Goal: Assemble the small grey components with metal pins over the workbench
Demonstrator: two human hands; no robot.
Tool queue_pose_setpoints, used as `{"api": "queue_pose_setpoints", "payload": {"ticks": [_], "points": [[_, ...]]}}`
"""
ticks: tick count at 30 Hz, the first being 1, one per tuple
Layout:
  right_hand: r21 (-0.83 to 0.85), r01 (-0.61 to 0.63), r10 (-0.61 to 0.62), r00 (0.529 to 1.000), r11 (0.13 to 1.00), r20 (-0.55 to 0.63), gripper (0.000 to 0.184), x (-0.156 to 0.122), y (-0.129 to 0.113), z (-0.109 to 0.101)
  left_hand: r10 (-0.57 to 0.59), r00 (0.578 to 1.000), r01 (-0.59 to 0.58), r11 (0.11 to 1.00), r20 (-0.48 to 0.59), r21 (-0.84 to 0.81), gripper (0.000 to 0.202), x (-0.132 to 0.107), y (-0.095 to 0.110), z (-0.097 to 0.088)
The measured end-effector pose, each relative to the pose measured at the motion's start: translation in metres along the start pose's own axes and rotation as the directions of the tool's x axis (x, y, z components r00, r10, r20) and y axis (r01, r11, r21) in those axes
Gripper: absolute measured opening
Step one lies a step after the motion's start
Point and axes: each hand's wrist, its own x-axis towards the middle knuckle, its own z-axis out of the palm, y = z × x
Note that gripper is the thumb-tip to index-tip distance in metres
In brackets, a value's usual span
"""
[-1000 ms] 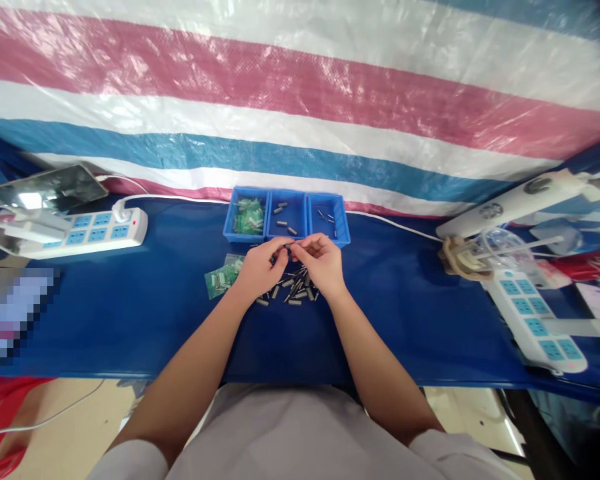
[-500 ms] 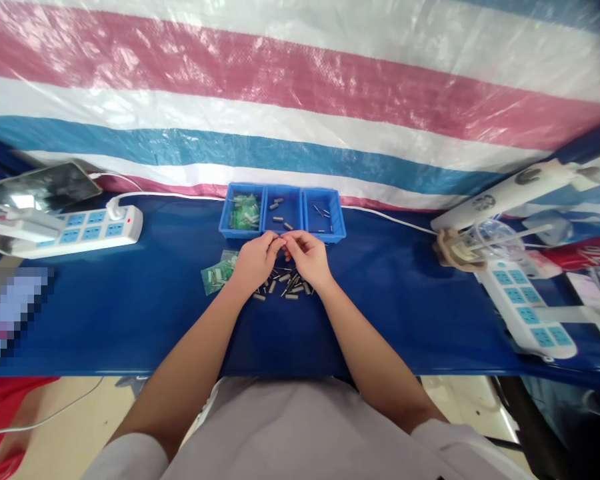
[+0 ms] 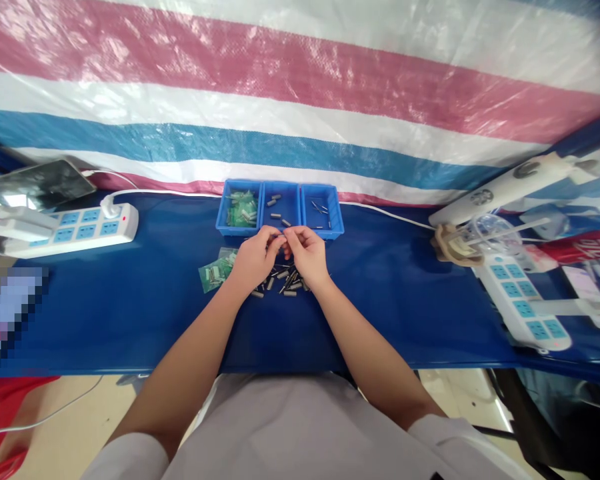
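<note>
Left hand and right hand are shown with grips pressed together, any held item too small to tell, above loose metal pins, before a blue divided tray.

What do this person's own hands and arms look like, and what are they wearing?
The left hand and right hand are bare, with no gloves or watch showing. The forearms are uncovered, and the pale whitish-grey left sleeve and right sleeve end near the elbows.
</note>
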Motion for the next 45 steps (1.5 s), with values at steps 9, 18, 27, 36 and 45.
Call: {"api": "queue_pose_setpoints", "payload": {"ticks": [9,18,27,36,45], "points": [[0.02,0.026,-0.025,1.0,0.999,-0.01,0.046,-0.003,-0.0024,0.0038,0.022,0.999,-0.023,1.0,-0.029,-0.011,0.032,-0.0028,0.0043,-0.0018],[0.029,0.028,-0.028,0.999,0.999,-0.017,0.042,-0.004,-0.0024,0.0033,0.07,0.997,-0.072,0.996,0.03,0.049,0.03,-0.0013,0.0044,-0.0009],[0.057,0.021,-0.018,0.998,0.998,-0.06,0.046,-0.0017,-0.0032,0.0036,0.044,0.999,-0.044,0.999,0.003,-0.03,0.027,-0.0021,0.0048,-0.0008],[0.033,0.033,-0.032,0.999,0.999,-0.026,0.042,-0.0026,-0.0017,0.0023,0.105,0.994,-0.104,0.99,-0.013,0.091,0.034,-0.0011,0.0052,-0.0029],[0.09,0.005,0.001,0.998,0.996,-0.067,0.043,-0.001,-0.0037,0.0033,0.066,0.998,-0.065,0.997,0.014,-0.047,0.026,-0.0038,0.0051,0.0008]]}}
